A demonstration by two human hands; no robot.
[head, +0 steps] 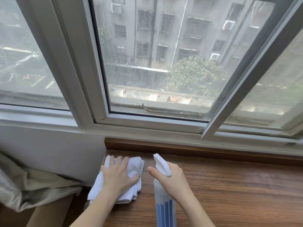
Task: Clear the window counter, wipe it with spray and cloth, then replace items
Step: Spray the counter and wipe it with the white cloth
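Nearest the camera, the right hand [170,179] wraps its fingers round the neck of a spray bottle [164,203], with the thumb stretched out to the left, clear of the white nozzle head. The bottle stands upright or close to it, blue liquid showing in its lower part, and its nozzle points away towards the window. Whether a finger lies on the trigger cannot be told, since the hand hides it.

Just to the left of that hand, the left hand [118,175] lies flat with its fingers spread, pressing down on a folded white cloth [134,171]. The cloth sits at the left end of the wooden counter [229,185], its near corner hanging over the counter's edge. A ring shows on one finger.

To the left of the left hand, beyond the counter's end, a bunched grey-beige curtain [32,185] lies against the white wall.

Beyond both hands the visible counter carries nothing but cloth and bottle, so the clearing step looks done. The work appears to be in the spray-and-wipe stage, begun at the left end; the long stretch to the right of the right hand probably still needs wiping. No removed items are in view, so replacing them remains ahead.

Farthest off, the window frame [147,123] rises behind the counter's raised back edge.
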